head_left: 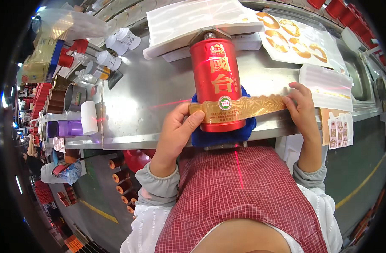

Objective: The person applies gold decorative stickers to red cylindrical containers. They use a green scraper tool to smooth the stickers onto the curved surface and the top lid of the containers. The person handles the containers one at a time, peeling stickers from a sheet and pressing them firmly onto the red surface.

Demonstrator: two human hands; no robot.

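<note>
A red cylindrical bottle (pixel 205 76) with gold lettering lies on a blue cloth (pixel 251 123) at the table's front edge, its neck end away from me. Across its lower part runs a gold, wavy-patterned label strip (pixel 260 105) with a green and white round emblem. My left hand (pixel 180 126) presses the strip's left end against the bottle, thumb on top and fingers partly hidden behind. The strip's loose right end stretches off the bottle to my right hand (pixel 301 107), which pinches it between thumb and fingers. The neck end rests by a metal holder (pixel 225 36).
White label sheets (pixel 193 19) lie behind the bottle. Gold ring-shaped labels on a backing sheet (pixel 266 41) are at the far right, near a sink (pixel 361 80). White cups (pixel 127 39), a paper roll (pixel 89 118) and a metal pot (pixel 75 97) stand on the left.
</note>
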